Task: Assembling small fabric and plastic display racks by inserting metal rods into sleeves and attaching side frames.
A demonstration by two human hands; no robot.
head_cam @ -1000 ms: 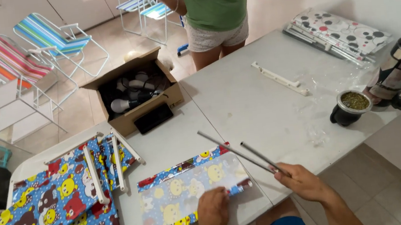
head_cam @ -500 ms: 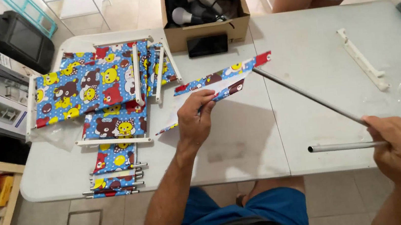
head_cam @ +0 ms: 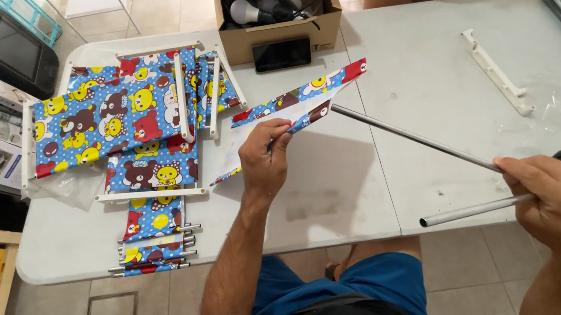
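**Fabric and rods over bench**

L hand [head_cam: 263, 160]: fingers clamped on fabric [head_cam: 292, 106], held just above bench [head_cam: 423, 59]. R hand [head_cam: 554, 199]: fingers shut round two rods [head_cam: 417, 137]; upper rod's far tip was at fabric's edge, just right of L fingers.

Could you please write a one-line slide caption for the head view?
Left hand lifts cartoon-print fabric while right hand holds two metal rods over white table.
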